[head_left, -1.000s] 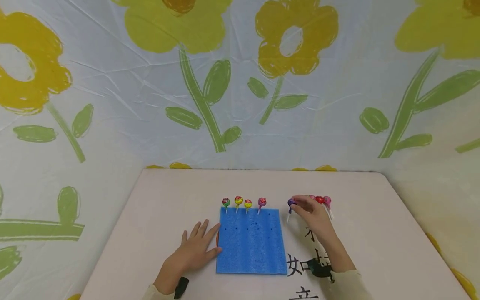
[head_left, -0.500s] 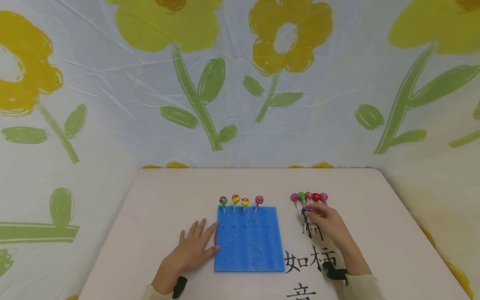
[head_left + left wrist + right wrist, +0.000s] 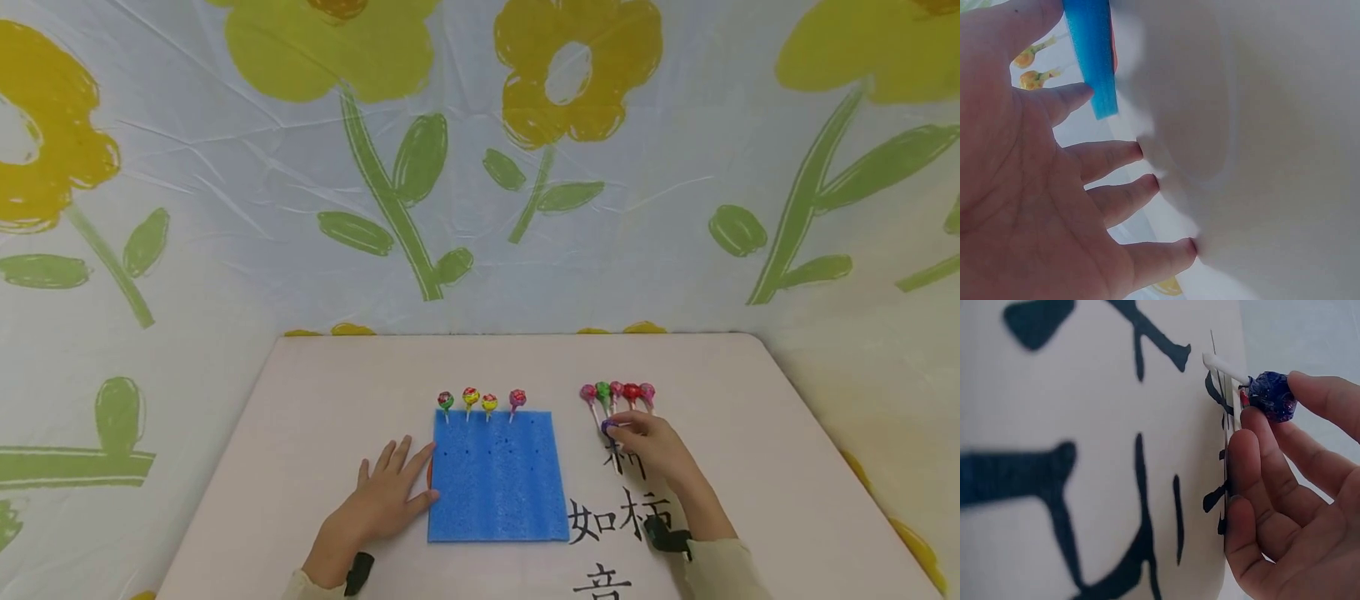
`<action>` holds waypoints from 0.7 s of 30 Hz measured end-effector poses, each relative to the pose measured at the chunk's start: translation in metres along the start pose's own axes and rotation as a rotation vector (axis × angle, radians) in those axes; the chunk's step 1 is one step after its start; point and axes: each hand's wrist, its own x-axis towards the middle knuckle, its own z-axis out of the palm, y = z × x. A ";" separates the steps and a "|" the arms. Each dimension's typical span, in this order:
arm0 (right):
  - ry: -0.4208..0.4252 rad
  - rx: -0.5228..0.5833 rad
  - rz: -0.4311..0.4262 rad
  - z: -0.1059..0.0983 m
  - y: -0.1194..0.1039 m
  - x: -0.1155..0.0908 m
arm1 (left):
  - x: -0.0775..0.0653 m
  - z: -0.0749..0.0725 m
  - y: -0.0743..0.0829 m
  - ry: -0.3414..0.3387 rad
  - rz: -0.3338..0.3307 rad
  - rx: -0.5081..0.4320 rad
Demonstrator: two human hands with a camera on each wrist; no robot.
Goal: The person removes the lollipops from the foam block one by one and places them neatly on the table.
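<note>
My right hand [image 3: 656, 446] pinches a dark purple lollipop [image 3: 1274, 395] by its wrapped head, between thumb and fingers, low over the table at the right. Its white stick points away from the palm in the right wrist view. Just beyond it lies a row of several lollipops [image 3: 632, 392], pink, green and red. My left hand [image 3: 388, 500] has its fingers spread on the table, and its thumb and index finger touch the left edge of a blue foam board [image 3: 498, 500]. Along the board's far edge several lollipops [image 3: 470, 397] stand upright, green, yellow and pinkish purple.
Small dark holes dot the blue board. Large black characters [image 3: 592, 521] are printed on the pale table [image 3: 360, 375] right of the board. Behind the table hangs a white cloth [image 3: 262, 167] with yellow flowers. Something orange shows under the board's left edge.
My right hand has carried the purple lollipop rightward and down, from near the board's far right corner to just in front of the lollipop row. The left hand stays at the board's edge.
</note>
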 end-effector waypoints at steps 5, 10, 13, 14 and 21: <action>0.010 -0.051 0.061 0.003 0.003 0.006 | 0.000 0.001 -0.001 -0.002 0.001 0.006; 0.019 -0.080 0.094 0.006 0.003 0.008 | -0.001 0.000 0.001 0.003 0.002 0.000; 0.022 -0.089 0.090 0.006 0.001 0.008 | -0.001 -0.002 0.003 0.012 0.006 -0.005; 0.025 -0.088 0.092 0.006 0.001 0.008 | -0.001 -0.002 0.003 0.014 0.008 -0.009; 0.025 -0.107 0.088 0.005 -0.003 0.003 | -0.001 -0.002 0.003 0.010 0.003 0.004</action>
